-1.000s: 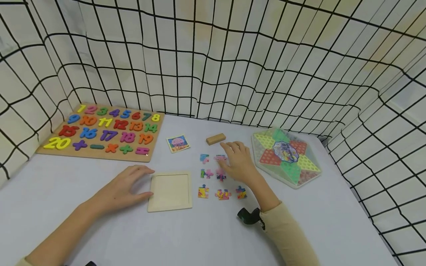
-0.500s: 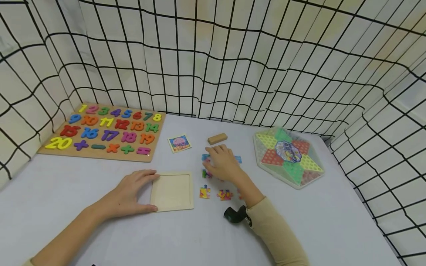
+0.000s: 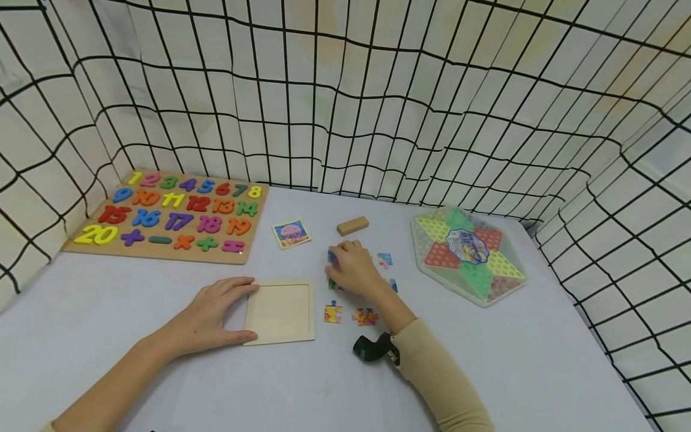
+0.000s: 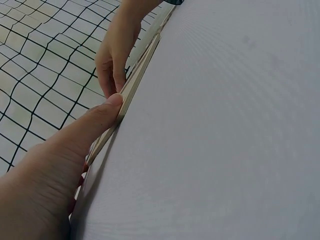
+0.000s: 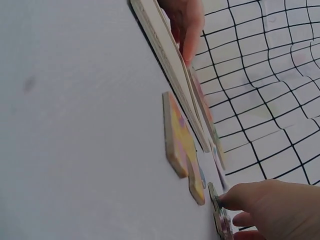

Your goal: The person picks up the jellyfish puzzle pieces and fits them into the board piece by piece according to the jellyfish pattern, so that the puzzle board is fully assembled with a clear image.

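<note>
Pick-up time, probably: touching puzzle piece (image 5: pixel 214 198) with right hand (image 3: pixel 354 269), can't tell if pinched; touching tray (image 3: pixel 283 312) with left hand (image 3: pixel 209 311) spread. Maybe needs gentle lifting next.

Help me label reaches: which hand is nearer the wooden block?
Right: the right hand is just this side of the wooden block, by puzzle pieces; the left hand is farther, leftward, at the tray.

Tabletop play area, room type unclear: white table (image 3: pixel 302 390); black-gridded white backdrop (image 3: pixel 345 90) encloses three sides; number puzzle board (image 3: pixel 162 252); Chinese checkers set (image 3: pixel 466 247).
</note>
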The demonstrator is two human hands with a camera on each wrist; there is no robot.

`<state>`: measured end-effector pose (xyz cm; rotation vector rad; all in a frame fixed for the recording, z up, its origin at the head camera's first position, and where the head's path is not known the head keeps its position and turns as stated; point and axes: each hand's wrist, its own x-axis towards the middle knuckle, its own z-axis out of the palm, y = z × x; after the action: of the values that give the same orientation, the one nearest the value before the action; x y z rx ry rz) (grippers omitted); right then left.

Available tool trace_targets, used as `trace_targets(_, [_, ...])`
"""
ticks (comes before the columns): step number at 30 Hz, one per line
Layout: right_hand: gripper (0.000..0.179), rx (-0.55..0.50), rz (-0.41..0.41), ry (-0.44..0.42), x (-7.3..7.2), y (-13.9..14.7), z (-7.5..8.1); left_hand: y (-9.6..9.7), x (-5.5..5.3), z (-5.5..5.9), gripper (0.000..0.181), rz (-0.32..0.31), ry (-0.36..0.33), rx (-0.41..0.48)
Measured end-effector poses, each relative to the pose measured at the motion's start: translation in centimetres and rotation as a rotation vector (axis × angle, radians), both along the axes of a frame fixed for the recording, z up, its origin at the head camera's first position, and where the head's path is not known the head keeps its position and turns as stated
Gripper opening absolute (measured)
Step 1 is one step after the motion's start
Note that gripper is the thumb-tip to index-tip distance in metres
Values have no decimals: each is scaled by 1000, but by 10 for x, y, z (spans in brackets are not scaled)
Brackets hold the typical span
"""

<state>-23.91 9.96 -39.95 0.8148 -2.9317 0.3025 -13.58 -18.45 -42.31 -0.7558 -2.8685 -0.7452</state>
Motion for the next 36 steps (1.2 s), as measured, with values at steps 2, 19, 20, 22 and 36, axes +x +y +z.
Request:
trace_targets(2, [44,-4,-16,3,1,0,-4,1,0,0,91,5,0,-6])
trace_targets(19, [39,-137,-140,32,6,-1,-13,1,1,-2,100,36,-26,-1])
trace_targets(20, [38,-140,-139,41,5,-1,-12,1,1,-2,101,37,-28,-1])
trace_targets(22, [38,-140,-139,47,5,-1,-12,1,0,-1,101,39,-34,-2])
trace_targets(36, [39,-132,-170,17,1,-2,-13,2,-1,-1,102,44,-44,9])
